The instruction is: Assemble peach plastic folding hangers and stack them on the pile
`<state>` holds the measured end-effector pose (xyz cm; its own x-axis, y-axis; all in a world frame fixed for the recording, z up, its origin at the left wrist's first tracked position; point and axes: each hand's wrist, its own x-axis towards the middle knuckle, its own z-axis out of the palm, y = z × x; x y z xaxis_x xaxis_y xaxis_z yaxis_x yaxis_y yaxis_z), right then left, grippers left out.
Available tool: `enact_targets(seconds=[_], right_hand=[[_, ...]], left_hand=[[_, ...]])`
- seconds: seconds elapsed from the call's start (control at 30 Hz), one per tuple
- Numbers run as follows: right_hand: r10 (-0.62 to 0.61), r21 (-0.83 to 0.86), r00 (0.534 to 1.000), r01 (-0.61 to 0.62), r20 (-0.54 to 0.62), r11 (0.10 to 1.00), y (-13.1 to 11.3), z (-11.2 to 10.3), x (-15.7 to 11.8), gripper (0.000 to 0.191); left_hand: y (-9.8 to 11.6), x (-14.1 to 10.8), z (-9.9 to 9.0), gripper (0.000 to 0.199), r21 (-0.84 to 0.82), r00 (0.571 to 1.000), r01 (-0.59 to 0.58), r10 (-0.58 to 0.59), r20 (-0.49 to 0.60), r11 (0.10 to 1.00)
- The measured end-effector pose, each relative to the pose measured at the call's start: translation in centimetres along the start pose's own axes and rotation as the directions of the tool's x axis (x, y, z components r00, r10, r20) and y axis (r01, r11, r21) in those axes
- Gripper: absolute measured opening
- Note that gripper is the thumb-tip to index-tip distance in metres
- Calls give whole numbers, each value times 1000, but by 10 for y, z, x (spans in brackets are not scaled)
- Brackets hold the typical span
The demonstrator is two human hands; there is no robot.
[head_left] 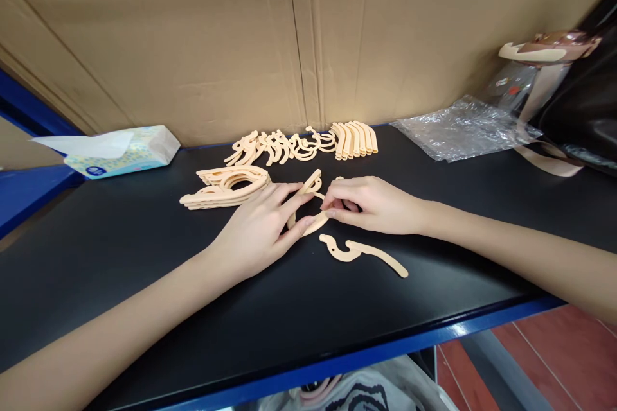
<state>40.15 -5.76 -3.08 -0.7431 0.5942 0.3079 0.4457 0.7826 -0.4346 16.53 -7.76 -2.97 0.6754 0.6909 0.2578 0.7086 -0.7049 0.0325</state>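
Between my hands, just above or on the black table, is a partly covered beige plastic folding hanger [315, 226]. My left hand [258, 225] grips its left side, fingers curled over an upright arm piece, thumb along the lower edge. My right hand [371, 205] pinches the curved part on the right between thumb and fingers; the fingertips partly hide it. In front of the hands lies a loose hanger piece [380, 253] with a hook-shaped end and a long curved arm. Beyond my left hand sits a stack of folded hangers [207, 196].
Along the cardboard wall [231, 32] lie a pile of small curved pieces [274, 146] and a row of hanger arms [355, 140]. A tissue pack [130, 151] stands at the left. Clear plastic bags [448, 131] and a strapped bottle [549, 48] are at the right.
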Motion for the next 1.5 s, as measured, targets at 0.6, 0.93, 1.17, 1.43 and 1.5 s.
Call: enact_targets(seconds=[0.6,0.93,1.17,1.43,1.5], right_hand=[[105,-251,976,-56,190,966,-9,-25,-3,11],[209,-437,976,-162,62,885,13,-27,-1,10],[160,-476,986,-120,44,871,13,-26,-2,19],[104,-438,992,-62,72,897,13,-24,-2,18],[109,-447,992,-71,61,892,12,-23,-1,19]], left_hand=[[-2,-1,-1,42,13,1000,19,-19,4,1000],[-4,-2,-5,44,92,999,-42,42,-4,995],[-4,-2,-3,48,170,997,-64,70,-27,983],[0,0,-1,35,159,988,-75,94,-119,984],[2,0,-1,31,91,987,-90,101,-122,992]])
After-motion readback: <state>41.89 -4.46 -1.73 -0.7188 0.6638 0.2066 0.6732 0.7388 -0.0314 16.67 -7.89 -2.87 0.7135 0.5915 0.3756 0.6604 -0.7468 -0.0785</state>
